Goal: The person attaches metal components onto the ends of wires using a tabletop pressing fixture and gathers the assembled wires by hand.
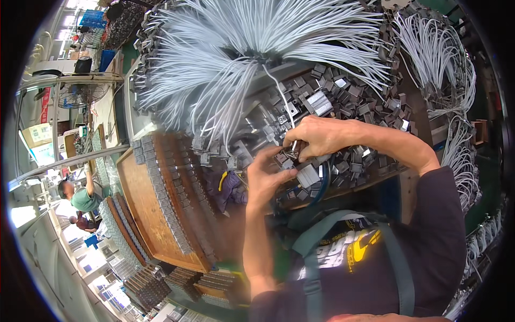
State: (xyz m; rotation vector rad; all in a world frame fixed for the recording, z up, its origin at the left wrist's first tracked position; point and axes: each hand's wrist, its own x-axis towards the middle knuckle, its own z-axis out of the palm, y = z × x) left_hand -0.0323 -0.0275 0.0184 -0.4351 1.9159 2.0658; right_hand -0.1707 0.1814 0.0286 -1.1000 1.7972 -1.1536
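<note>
White cable handled among metal parts
Its lower end is pinched by the right hand; the left hand is curved just beside it, whether anything is gripped there cannot be told.

bright scene, glare at left, bent edges

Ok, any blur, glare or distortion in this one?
Head view: dark rim, with straight edges bending near it; head view: haze softens some white cables; head view: glare on a silvery metal block; head view: left hand and right hand fairly clear.
</note>
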